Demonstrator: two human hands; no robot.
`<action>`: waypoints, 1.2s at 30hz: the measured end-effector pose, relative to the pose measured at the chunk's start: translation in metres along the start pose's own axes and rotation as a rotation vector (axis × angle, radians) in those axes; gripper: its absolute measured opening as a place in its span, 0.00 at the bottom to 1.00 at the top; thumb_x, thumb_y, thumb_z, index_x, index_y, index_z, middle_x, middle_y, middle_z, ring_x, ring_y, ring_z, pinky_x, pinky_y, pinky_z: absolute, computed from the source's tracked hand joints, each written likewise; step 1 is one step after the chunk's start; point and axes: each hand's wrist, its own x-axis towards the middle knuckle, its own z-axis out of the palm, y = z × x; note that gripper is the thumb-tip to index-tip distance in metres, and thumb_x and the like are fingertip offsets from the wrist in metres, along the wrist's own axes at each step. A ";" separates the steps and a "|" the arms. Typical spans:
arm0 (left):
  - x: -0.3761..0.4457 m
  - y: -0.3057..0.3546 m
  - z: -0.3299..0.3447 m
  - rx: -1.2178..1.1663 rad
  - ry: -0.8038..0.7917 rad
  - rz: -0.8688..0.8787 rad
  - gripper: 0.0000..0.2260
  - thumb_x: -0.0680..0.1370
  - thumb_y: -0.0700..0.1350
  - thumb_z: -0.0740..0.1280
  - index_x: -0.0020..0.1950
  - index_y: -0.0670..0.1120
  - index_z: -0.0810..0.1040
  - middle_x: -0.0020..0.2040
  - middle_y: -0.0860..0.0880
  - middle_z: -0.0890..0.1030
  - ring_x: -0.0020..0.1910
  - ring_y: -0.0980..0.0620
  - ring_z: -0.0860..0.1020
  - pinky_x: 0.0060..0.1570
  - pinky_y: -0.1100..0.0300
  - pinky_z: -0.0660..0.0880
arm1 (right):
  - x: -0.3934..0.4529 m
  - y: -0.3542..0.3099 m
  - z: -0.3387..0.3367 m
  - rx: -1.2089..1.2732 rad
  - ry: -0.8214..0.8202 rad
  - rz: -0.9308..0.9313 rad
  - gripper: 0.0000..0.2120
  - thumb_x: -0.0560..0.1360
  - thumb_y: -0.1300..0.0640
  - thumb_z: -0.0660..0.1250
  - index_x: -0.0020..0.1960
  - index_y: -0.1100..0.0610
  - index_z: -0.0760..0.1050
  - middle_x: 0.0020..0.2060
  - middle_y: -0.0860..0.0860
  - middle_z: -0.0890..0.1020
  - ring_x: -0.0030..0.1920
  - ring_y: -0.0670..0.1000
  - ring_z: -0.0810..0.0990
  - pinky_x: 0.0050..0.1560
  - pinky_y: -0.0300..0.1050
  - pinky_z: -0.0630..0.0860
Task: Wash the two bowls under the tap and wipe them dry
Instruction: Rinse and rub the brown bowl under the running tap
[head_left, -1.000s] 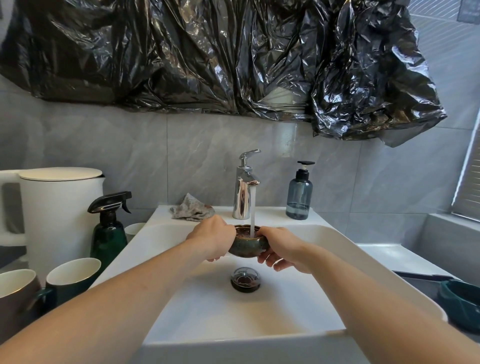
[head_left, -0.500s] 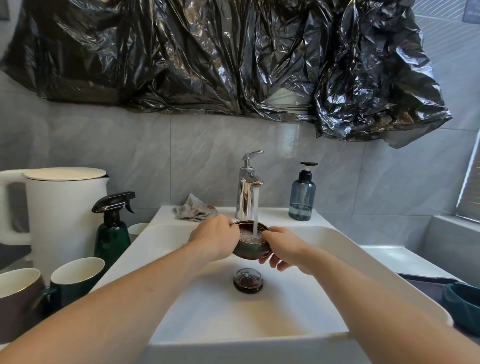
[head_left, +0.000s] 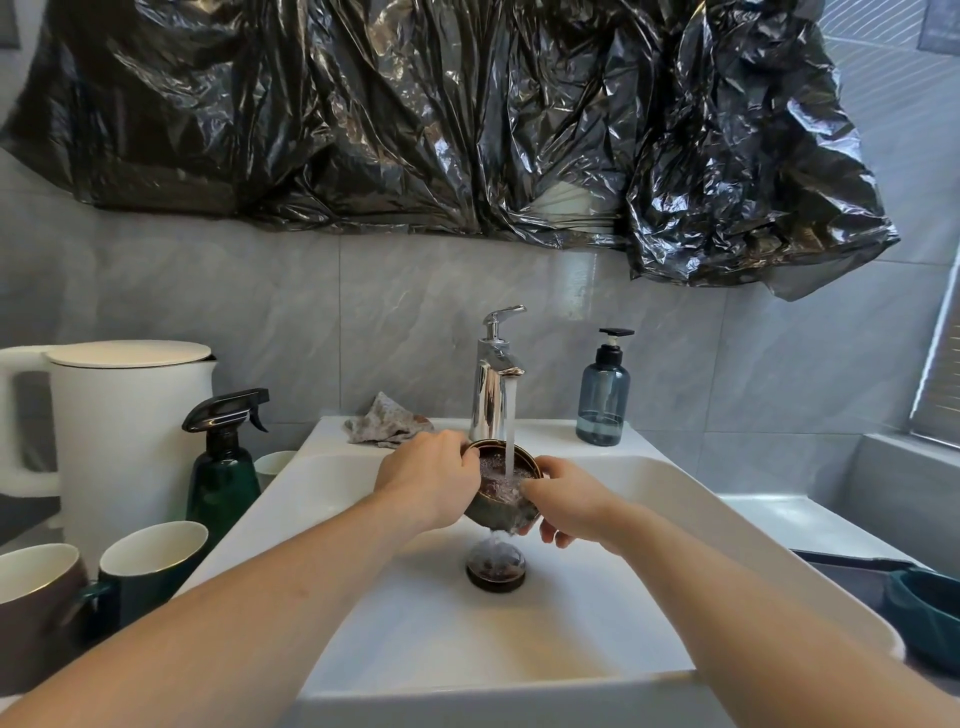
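Note:
A small dark bowl (head_left: 496, 506) with a gold rim is held over the white sink (head_left: 649, 483), tilted toward me. Water from the chrome tap (head_left: 493, 384) runs into it and spills from its lower edge onto the drain (head_left: 496, 569). My left hand (head_left: 428, 480) grips the bowl's left side. My right hand (head_left: 563, 501) grips its right side, thumb on the rim. A second, teal bowl (head_left: 924, 608) sits at the far right edge, partly cut off. A grey crumpled cloth (head_left: 384, 427) lies on the sink's back ledge, left of the tap.
A blue soap pump bottle (head_left: 602, 395) stands right of the tap. Left of the sink are a green spray bottle (head_left: 223, 462), a white kettle (head_left: 124, 436), a green mug (head_left: 150, 566) and a brown mug (head_left: 36, 603). Black plastic sheeting (head_left: 467, 119) hangs on the wall above.
The bowl has been lifted slightly toward the tap and tipped toward me, so water now pours out of it onto the drain. Both hands kept their grip.

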 end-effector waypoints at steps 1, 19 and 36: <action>0.000 0.000 -0.001 0.002 0.003 0.002 0.13 0.85 0.52 0.56 0.49 0.54 0.79 0.51 0.51 0.82 0.50 0.46 0.77 0.44 0.53 0.70 | 0.000 0.001 0.000 -0.001 0.007 -0.006 0.17 0.84 0.56 0.58 0.72 0.57 0.68 0.41 0.56 0.86 0.32 0.51 0.77 0.28 0.40 0.74; -0.004 -0.003 -0.001 0.007 -0.206 0.019 0.14 0.83 0.52 0.58 0.55 0.52 0.83 0.54 0.49 0.82 0.54 0.45 0.79 0.48 0.53 0.72 | 0.002 0.006 0.001 -0.117 -0.134 0.104 0.13 0.82 0.59 0.55 0.63 0.61 0.71 0.33 0.54 0.82 0.28 0.50 0.75 0.28 0.40 0.73; -0.016 0.015 0.005 -0.041 -0.124 0.174 0.13 0.83 0.56 0.59 0.48 0.54 0.81 0.46 0.53 0.83 0.49 0.46 0.78 0.45 0.51 0.71 | 0.009 0.010 -0.003 -0.116 0.004 0.141 0.13 0.81 0.55 0.59 0.63 0.56 0.76 0.55 0.58 0.83 0.50 0.60 0.86 0.35 0.49 0.85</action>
